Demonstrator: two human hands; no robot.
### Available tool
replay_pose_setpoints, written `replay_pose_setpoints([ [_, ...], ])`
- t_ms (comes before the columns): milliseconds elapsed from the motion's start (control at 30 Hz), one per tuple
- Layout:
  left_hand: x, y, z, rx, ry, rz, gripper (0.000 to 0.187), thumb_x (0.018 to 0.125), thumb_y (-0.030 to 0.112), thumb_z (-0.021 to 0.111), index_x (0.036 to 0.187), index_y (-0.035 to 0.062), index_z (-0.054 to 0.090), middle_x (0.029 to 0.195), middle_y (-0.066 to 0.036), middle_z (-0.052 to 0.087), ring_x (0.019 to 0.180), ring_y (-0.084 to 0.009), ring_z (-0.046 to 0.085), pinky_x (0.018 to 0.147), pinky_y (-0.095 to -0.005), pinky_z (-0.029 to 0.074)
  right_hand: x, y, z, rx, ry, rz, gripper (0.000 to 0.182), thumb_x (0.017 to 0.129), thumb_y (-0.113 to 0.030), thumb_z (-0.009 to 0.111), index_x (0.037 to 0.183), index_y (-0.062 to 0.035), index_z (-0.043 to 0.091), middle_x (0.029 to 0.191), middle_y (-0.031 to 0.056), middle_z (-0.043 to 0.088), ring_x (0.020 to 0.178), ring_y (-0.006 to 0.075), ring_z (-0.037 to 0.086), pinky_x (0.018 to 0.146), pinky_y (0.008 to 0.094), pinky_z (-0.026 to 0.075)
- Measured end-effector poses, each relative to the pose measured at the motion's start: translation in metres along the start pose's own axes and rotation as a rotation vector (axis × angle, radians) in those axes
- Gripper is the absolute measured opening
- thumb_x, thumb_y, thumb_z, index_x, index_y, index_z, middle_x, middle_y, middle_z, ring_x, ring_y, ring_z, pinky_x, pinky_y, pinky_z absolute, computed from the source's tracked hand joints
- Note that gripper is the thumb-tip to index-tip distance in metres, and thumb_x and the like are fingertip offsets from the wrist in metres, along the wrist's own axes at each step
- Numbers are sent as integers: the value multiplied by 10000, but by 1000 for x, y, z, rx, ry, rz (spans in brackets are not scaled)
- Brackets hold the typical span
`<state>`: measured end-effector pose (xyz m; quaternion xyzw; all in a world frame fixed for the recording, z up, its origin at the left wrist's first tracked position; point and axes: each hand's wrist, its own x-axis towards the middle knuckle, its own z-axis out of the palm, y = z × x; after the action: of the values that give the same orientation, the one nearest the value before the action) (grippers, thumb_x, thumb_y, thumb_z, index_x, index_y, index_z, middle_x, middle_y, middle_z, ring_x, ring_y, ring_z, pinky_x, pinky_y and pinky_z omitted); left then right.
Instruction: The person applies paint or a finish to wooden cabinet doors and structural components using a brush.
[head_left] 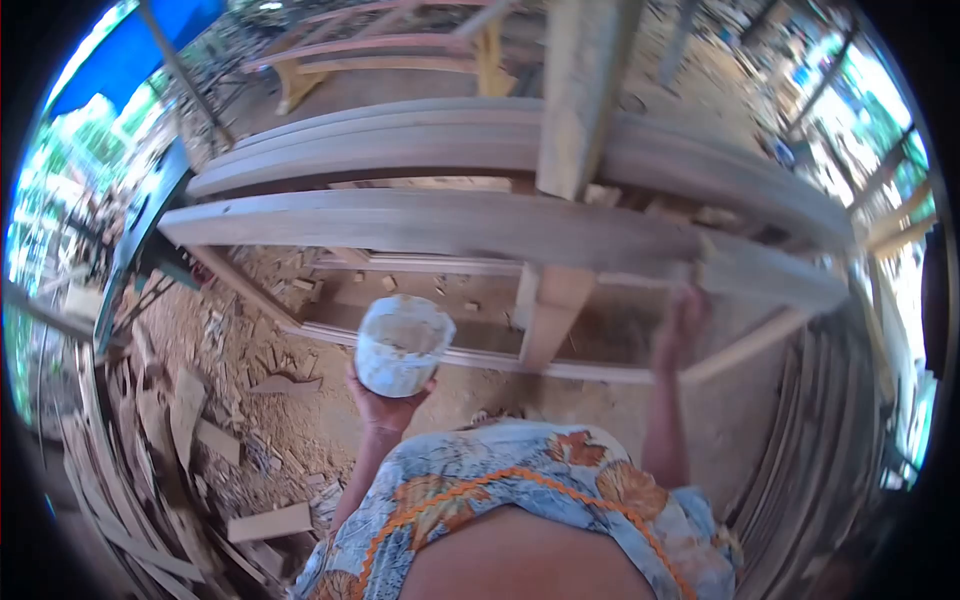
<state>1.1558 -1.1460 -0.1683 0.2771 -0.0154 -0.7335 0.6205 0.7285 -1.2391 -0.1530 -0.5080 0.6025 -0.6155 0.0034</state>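
Note:
My left hand point(392, 408) is wrapped round a whitish tub point(400, 362), stained and open at the top, with something tan inside. It is held low, on the near side of a wooden frame. My right hand point(683, 318) is raised to the face of the frame's long upper beam point(430, 222), towards its right end. Motion blurs its fingers; they look closed, and a narrow pale shape point(704, 262) shows just above them against the beam. What that shape is I cannot make out.
More long planks point(400, 140) lie behind the frame, and an upright post point(580, 100) stands before them. Wood offcuts point(270, 523) and shavings cover the ground at left. Stacked strips point(800, 440) lie at right. A pinkish wooden frame point(370, 47) stands farther back.

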Motion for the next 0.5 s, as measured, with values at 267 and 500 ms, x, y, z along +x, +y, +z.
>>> replay_pose_setpoints([
  [267, -20, -12, 29, 36, 194, 88, 740, 744, 704, 492, 1299, 216, 466, 1285, -95, 491, 1090, -380, 502, 683, -511, 518, -85, -72, 117, 353, -551, -276, 130, 851, -79, 628, 979, -83, 607, 1152, 153, 479, 944, 279, 572, 791, 392, 477],
  [500, -15, -21, 33, 84, 185, 66, 763, 729, 709, 517, 1314, 223, 449, 1265, -113, 498, 984, -434, 545, 623, -463, 543, -66, -39, 88, 289, -643, -183, 146, 854, -55, 628, 989, -93, 668, 1127, 124, 581, 955, 250, 611, 791, 363, 500],
])
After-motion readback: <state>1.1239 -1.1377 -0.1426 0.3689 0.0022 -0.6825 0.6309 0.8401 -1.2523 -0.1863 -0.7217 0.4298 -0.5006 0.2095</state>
